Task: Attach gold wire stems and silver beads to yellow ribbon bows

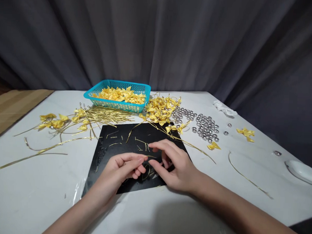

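Observation:
Over a black mat [132, 129], my left hand [122, 169] pinches a thin gold cord [150, 156] between thumb and forefinger. The cord's free end points right, toward my right hand [176, 166]. That hand is open, its thumb and fingers spread around the cord's end without closing on it. Short gold cord pieces [142, 141] lie scattered on the mat beyond my fingers. A looped gold strand [146, 172] shows below my hands, partly hidden by them.
Behind the mat stands a blue basket [95, 94] of yellow ribbon bows [120, 94]. Gold cords [106, 115] lie before it, with more bows [158, 108] beside it. Silver beads [207, 128] spread to the right. A white dish [302, 171] sits at the right edge.

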Available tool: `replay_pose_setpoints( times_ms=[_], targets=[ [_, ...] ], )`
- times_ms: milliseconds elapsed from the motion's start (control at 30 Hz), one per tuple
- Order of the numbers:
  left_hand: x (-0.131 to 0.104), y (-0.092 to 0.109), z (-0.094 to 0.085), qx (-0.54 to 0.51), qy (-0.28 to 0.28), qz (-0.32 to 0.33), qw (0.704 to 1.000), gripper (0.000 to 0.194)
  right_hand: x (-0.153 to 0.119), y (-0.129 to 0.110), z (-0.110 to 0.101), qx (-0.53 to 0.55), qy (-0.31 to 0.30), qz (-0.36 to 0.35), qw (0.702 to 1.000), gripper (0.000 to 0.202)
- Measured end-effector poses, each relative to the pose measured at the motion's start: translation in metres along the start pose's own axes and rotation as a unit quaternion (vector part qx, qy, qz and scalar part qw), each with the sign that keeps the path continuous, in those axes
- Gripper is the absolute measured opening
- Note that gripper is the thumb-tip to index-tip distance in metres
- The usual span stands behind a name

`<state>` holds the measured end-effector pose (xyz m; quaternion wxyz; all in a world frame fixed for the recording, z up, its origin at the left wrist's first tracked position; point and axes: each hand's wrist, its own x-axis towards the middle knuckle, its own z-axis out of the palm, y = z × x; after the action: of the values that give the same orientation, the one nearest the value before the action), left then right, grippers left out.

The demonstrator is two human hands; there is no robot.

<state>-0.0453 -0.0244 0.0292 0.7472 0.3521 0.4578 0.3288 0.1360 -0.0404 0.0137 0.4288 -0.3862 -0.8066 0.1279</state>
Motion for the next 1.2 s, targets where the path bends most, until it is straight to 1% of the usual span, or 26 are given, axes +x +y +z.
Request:
replay_pose_setpoints(
  times_ms=[33, 100, 133, 233, 333, 400, 500, 567, 633, 700, 767, 833, 900, 967, 1067, 1200],
  targets=[
    [0.0, -0.001, 0.0, -0.003, -0.004, -0.007, 1.0, 0.028, 0.0, 0.001, 0.0, 0.009, -0.009, 0.009, 1.0, 0.019],
    [0.0, -0.002, -0.001, -0.011, -0.006, -0.017, 1.0, 0.028, 0.002, 0.003, -0.001, 0.023, -0.021, 0.015, 0.999, 0.007],
    [0.0, -0.002, -0.001, -0.014, -0.006, -0.02, 1.0, 0.027, 0.002, 0.004, -0.001, 0.026, -0.022, 0.013, 0.999, 0.005],
    [-0.001, -0.002, -0.001, -0.026, -0.014, -0.03, 0.999, 0.026, 0.003, 0.006, -0.001, 0.028, -0.027, 0.014, 0.999, 0.008],
    [-0.003, -0.001, 0.001, -0.047, -0.042, -0.052, 0.997, 0.026, 0.002, 0.006, 0.0, 0.019, -0.047, 0.015, 0.999, 0.008],
    [-0.004, -0.001, 0.003, -0.066, -0.046, -0.054, 0.995, 0.027, 0.001, 0.005, 0.001, 0.003, -0.062, 0.009, 0.998, 0.01],
    [-0.003, -0.003, 0.004, -0.085, -0.01, -0.032, 0.996, 0.029, -0.001, 0.003, 0.003, -0.029, -0.071, -0.004, 0.997, 0.013],
    [-0.002, -0.005, 0.004, -0.077, 0.015, -0.015, 0.997, 0.031, -0.001, 0.002, 0.003, -0.067, -0.077, -0.012, 0.995, 0.015],
    [-0.001, -0.008, 0.004, -0.052, 0.026, -0.001, 0.998, 0.03, -0.001, 0.003, 0.002, -0.122, -0.085, -0.035, 0.988, 0.017],
    [-0.001, -0.009, 0.005, -0.018, 0.033, 0.014, 0.999, 0.027, -0.002, 0.004, 0.002, -0.174, -0.092, -0.072, 0.978, 0.02],
    [0.0, -0.009, 0.007, 0.023, 0.045, 0.032, 0.998, 0.022, -0.002, 0.006, 0.002, -0.212, -0.1, -0.107, 0.966, 0.022],
    [0.0, -0.009, 0.009, 0.073, 0.066, 0.053, 0.994, 0.015, -0.003, 0.007, 0.002, -0.237, -0.116, -0.127, 0.956, 0.022],
    [-0.001, -0.009, 0.01, 0.115, 0.088, 0.077, 0.987, 0.01, -0.004, 0.006, 0.002, -0.245, -0.139, -0.128, 0.951, 0.022],
    [-0.002, -0.008, 0.01, 0.131, 0.097, 0.097, 0.982, 0.008, -0.004, 0.004, 0.001, -0.23, -0.155, -0.114, 0.954, 0.023],
    [-0.004, -0.007, 0.008, 0.12, 0.079, 0.112, 0.983, 0.006, -0.002, 0.0, -0.001, -0.197, -0.147, -0.091, 0.965, 0.023],
    [-0.005, -0.009, 0.005, 0.096, 0.06, 0.133, 0.985, 0.004, 0.0, -0.004, -0.003, -0.171, -0.129, -0.083, 0.973, 0.022]
  ],
)
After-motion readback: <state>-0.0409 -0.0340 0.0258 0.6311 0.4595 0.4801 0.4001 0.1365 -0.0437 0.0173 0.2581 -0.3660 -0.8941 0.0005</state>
